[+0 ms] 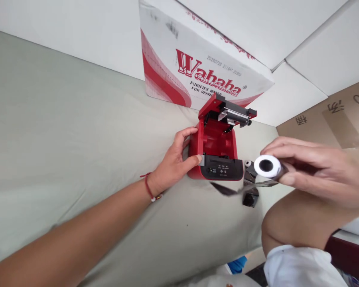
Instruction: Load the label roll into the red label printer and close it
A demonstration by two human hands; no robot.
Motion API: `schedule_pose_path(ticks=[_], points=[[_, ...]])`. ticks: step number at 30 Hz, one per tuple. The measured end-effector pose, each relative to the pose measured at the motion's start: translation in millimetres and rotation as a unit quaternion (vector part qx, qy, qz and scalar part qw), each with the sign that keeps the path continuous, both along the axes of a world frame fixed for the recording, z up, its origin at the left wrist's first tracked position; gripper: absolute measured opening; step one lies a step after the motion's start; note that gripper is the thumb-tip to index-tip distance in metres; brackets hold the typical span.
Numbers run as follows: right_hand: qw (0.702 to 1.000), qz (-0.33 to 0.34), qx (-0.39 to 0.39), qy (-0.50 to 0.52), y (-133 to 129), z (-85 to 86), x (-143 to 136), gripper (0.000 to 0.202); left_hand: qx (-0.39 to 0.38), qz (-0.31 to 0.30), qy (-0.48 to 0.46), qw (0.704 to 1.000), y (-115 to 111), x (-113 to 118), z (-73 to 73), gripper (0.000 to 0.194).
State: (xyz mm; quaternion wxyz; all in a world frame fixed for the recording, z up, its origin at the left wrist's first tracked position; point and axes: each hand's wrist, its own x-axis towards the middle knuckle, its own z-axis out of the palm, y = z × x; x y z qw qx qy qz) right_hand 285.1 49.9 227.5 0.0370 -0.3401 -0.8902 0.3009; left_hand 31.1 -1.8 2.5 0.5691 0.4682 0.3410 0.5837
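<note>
While the red printer (217, 138) is being steadied near the far right corner of the desk (107, 119) by the left hand (173, 163), fingers against its side and front, the white-ended roll (273, 166) is being pinched by the fingers of the right hand (317, 167), outside it. Cover (209, 107) opening is judged complete; no roll is being contained inside, and closure is not yet being made.

Through my link I see a thin red cord bracelet (148, 184), a white bead (153, 199) at its lower edge, and white clothing (299, 265) well right of it.
</note>
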Motion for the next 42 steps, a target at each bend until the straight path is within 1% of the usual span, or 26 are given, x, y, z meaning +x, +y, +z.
schedule_pose_path(ticks=[1,2,4,6,7,9,12,15,19,22,26,28,30,32,36,40,42], points=[[1.0,-0.007,0.012,-0.01,1,-3.2,0,0.025,0.001,0.0,-0.001,1.0,0,0,-0.1,0.067],[0.999,-0.023,0.03,-0.03,3,-10.7,-3,0.027,0.003,0.002,-0.002,1.0,0,0,-0.2,0.066],[0.992,-0.063,0.077,-0.084,9,-34.1,-16,0.031,0.011,0.008,-0.002,1.0,0,0,-0.2,0.064],[0.979,-0.098,0.126,-0.125,13,-58.3,-34,0.027,0.014,0.011,0.0,1.0,0,0,0.1,0.063],[0.973,-0.113,0.145,-0.139,14,-67.6,-42,0.026,0.012,0.01,-0.001,1.0,0,0,0.3,0.063],[0.963,-0.134,0.167,-0.162,13,-78.0,-58,0.027,0.007,0.004,-0.003,1.0,0,0,0.7,0.064],[0.948,-0.143,0.179,-0.22,10,-78.9,-74,0.032,0.002,0.006,-0.003,1.0,0,0,1.1,0.065],[0.931,-0.145,0.188,-0.276,14,-77.5,-87,0.035,0.004,0.013,-0.003,1.0,0,0,0.9,0.065],[0.92,-0.161,0.191,-0.302,23,-82.4,-97,0.032,0.007,0.017,0.001,1.0,1,1,-1.3,0.065],[0.93,-0.16,0.184,-0.274,26,-86.7,-95,0.036,0.008,0.017,0.003,1.0,1,1,-3.7,0.066],[0.955,-0.135,0.184,-0.19,26,-91.9,-78,0.042,0.011,0.018,-0.002,1.0,1,1,-4.5,0.065],[0.961,-0.122,0.187,-0.163,26,-94.8,-69,0.044,0.011,0.013,-0.006,1.0,1,1,-3.6,0.065],[0.961,-0.116,0.197,-0.153,24,-96.8,-66,0.045,0.011,0.01,-0.007,1.0,0,1,-2.6,0.066],[0.952,-0.131,0.218,-0.168,22,-96.8,-68,0.045,0.012,0.011,-0.006,1.0,0,0,-2.2,0.065],[0.923,-0.159,0.248,-0.246,17,-91.5,-81,0.039,0.016,0.015,-0.005,1.0,0,0,-2.9,0.063],[0.903,-0.136,0.265,-0.31,20,-88.2,-89,0.033,0.012,0.014,-0.005,1.0,0,0,-2.8,0.065],[0.898,-0.123,0.27,-0.324,22,-88.9,-89,0.029,0.01,0.015,-0.005,1.0,0,1,-2.4,0.066]])
